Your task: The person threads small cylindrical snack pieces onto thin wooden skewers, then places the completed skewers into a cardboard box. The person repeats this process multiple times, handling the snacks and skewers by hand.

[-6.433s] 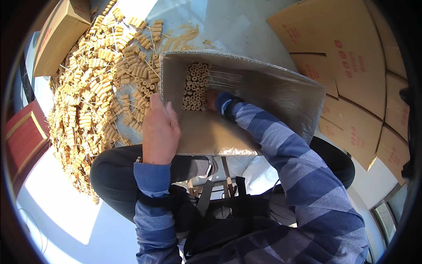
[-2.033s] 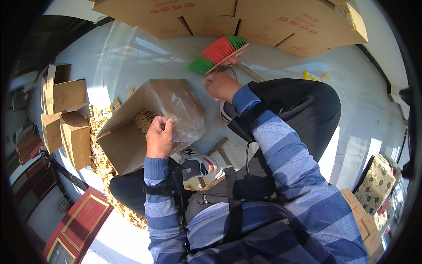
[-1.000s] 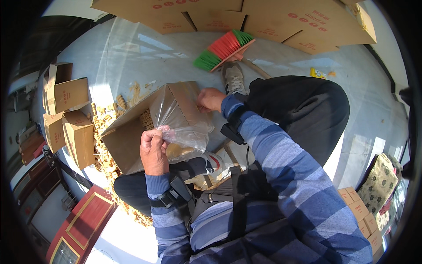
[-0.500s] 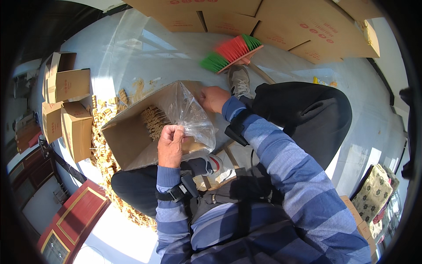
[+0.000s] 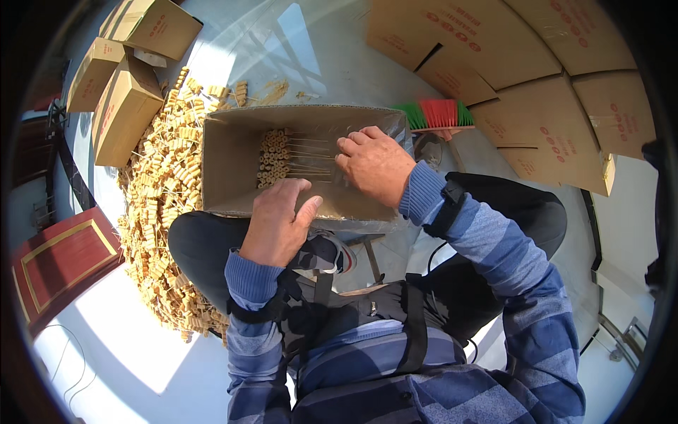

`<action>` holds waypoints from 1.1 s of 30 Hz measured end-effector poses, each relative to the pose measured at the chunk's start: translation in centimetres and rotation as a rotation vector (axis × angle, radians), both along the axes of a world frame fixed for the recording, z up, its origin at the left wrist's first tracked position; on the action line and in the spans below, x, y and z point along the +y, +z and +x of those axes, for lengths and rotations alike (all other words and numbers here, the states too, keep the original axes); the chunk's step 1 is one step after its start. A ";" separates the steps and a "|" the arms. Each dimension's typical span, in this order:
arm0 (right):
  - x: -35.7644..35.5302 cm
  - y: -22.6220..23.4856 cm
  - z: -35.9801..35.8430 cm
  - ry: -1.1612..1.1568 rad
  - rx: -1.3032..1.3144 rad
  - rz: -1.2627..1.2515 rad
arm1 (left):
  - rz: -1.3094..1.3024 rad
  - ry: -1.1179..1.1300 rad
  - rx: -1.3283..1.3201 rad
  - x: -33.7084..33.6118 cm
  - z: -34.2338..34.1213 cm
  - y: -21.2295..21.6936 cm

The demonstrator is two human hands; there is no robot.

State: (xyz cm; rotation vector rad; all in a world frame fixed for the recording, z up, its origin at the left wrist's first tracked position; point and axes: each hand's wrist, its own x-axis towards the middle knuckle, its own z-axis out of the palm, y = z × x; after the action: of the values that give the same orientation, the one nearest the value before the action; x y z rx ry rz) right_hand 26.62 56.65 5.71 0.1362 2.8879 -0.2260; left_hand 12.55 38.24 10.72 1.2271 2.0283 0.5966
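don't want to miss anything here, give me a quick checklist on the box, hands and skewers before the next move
1. Carton open toward the person: ok.
2. Skewers in carton grouped, sticks pointing right: ok.
3. Left hand at the carton's near edge, thumb spread: ok.
4. Right hand free of any hold: cannot tell, its palm side is hidden.
5. Loose pile in order: not ok, it lies jumbled left of the carton.
6. Broom apart from the carton's far right corner: cannot tell.
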 end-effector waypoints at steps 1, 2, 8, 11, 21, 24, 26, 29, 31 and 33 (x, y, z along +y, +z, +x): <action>-0.6 -1.7 -1.1 0.036 -0.118 0.063 | 0.017 -0.082 0.130 -0.9 -1.1 0.1; -0.9 -3.8 -2.0 0.071 -0.262 0.128 | -0.003 -0.098 0.149 -1.7 -1.8 0.0; 2.8 -15.1 -4.5 0.042 -0.701 0.395 | -0.087 -0.139 0.164 -6.0 -3.8 -1.7; 3.6 -18.7 -5.7 0.043 -0.823 0.589 | -0.091 -0.145 0.129 -6.8 -4.1 -2.7; 2.4 -21.2 -6.7 0.013 -0.859 0.311 | 0.026 -0.069 0.130 -5.8 -5.4 -4.9; -0.1 -20.9 -8.2 0.269 -0.863 0.429 | 0.004 -0.060 0.100 -5.2 -5.3 -4.7; -1.1 -22.2 -8.6 0.286 -0.856 0.408 | -0.023 -0.046 0.086 -5.0 -5.3 -4.5; -0.2 -25.1 -6.1 0.134 -0.810 0.388 | -0.069 -0.036 0.053 -4.8 -5.3 -4.5; 0.9 -27.0 -4.1 0.087 -0.865 0.346 | -0.063 -0.039 0.031 -4.7 -5.3 -4.6; 2.3 -28.2 -2.7 0.110 -1.005 0.311 | -0.056 -0.051 0.022 -4.4 -5.4 -4.7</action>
State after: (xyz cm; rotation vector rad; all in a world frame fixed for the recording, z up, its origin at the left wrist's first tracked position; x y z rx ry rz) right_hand 23.97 58.96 -22.46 0.1013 1.8963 0.2541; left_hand 7.16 33.87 5.98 1.2527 2.0119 0.5008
